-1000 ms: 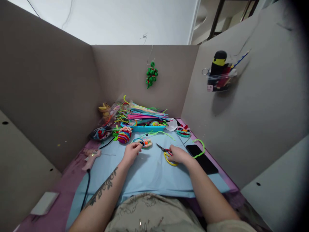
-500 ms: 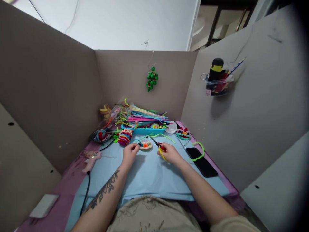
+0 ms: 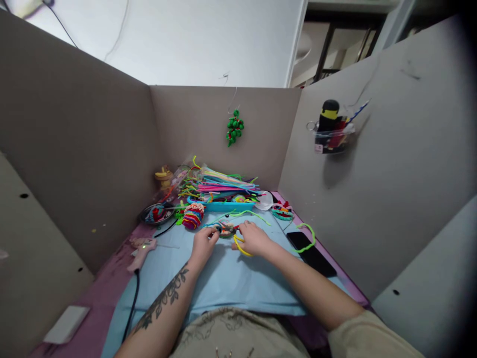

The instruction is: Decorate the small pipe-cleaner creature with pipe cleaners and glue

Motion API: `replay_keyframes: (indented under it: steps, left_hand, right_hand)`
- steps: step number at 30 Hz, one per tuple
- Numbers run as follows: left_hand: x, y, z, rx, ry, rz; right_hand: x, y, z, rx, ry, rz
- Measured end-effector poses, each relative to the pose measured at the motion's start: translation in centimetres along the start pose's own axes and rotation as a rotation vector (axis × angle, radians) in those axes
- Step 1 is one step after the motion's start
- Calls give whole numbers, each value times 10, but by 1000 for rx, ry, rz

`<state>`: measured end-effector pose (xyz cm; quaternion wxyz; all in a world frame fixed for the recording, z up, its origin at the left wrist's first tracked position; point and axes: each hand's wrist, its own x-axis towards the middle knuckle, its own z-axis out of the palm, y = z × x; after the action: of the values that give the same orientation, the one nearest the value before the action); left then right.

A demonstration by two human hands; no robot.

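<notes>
My left hand (image 3: 204,243) pinches the edge of a small round pipe-cleaner piece (image 3: 225,229) lying on the light blue cloth (image 3: 227,278). My right hand (image 3: 254,237) is closed on scissors with yellow and red handles (image 3: 240,244), their blades pointing left at the round piece. The two hands nearly meet over it. A loose green pipe cleaner (image 3: 246,214) lies just behind.
A blue tray heaped with coloured pipe cleaners (image 3: 219,188) stands at the back. A striped woven ball (image 3: 193,216), a dark bowl (image 3: 155,214), a glue gun (image 3: 141,247) and a black phone (image 3: 311,252) with a green loop lie around. Cardboard walls enclose three sides.
My right hand picked the scissors up from the cloth and carried them left to the round piece. My left hand stayed pinched on it. The head camera tilted slightly.
</notes>
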<state>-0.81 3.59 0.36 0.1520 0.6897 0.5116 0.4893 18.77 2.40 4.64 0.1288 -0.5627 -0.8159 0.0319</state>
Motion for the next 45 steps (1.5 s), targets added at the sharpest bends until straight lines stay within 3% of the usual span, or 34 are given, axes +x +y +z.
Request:
replay_keyframes:
  steps: [12,24,30,34,37,41,45]
  left_hand:
    - [-2,-1,0,64,-63,96]
    - [0,-4,-1,69,-43,56]
    - [6,-8,-7,46,46,-59]
    - [9,-12,-10,-85,52,-224]
    - [10,-12,-9,-270,34,-367]
    - [11,-7,-5,-473,-22,-461]
    - [8,-1,0,-558,-92,-458]
  right_hand:
    - [5,-1,-4,1,-57,5]
    - [7,-5,-12,-59,-102,10]
    - [34,-15,-14,-105,-91,29]
    - [47,5,-16,-128,-74,146]
    - [40,41,-14,-151,-104,282]
    - [21,79,-11,-136,-198,325]
    - [13,62,-8,-29,-90,243]
